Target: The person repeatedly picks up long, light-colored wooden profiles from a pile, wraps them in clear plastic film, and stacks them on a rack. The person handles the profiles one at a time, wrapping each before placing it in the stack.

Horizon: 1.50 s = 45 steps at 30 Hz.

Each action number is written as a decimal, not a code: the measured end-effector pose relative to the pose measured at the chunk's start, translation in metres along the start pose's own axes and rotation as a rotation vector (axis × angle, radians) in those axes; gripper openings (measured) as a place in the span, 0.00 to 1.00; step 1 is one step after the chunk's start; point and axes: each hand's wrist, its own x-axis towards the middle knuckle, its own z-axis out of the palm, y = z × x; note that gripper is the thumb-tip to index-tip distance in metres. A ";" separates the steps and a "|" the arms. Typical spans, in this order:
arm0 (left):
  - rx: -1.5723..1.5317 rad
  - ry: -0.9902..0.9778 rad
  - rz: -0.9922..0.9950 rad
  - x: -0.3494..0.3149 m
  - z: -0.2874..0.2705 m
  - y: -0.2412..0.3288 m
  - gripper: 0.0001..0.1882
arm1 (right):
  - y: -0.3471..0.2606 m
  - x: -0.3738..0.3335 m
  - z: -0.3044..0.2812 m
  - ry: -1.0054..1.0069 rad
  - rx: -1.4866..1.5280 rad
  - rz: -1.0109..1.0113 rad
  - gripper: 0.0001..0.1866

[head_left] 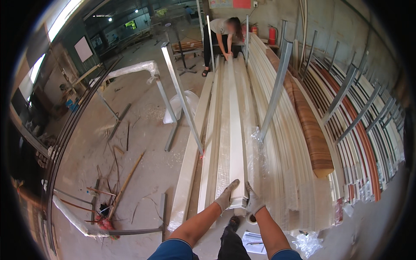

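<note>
A long off-white plank [235,130], possibly a stack of profiles, runs from my hands to the far end of the rack. My left hand [226,197], in a grey glove, grips its near end from the left. On the opposite side of that end, my gloved right hand [255,200] presses against it. Just under the right hand is a round ring-shaped thing [251,219], perhaps a tape roll. Another person's hands [228,56] are at the plank's far end, where that person bends over it.
Pale wrapped planks [190,182] lie on both sides. Upright metal posts [277,89] stand among the stacks. A brown wood-grain roll [313,138] lies on the right stack. Papers [254,242] are on the floor by my foot. Metal frames and a broom-like stick [126,184] are at left.
</note>
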 end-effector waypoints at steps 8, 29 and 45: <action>-0.041 -0.083 0.001 -0.039 0.024 0.006 0.26 | -0.003 -0.040 0.015 -0.030 -0.084 0.036 0.33; 0.014 -0.380 0.186 -0.216 0.098 0.150 0.34 | -0.059 -0.187 0.214 -0.248 -0.330 -0.521 0.20; 0.156 -0.088 0.570 -0.395 0.084 0.274 0.25 | -0.019 -0.255 0.425 -0.623 -0.173 -0.579 0.26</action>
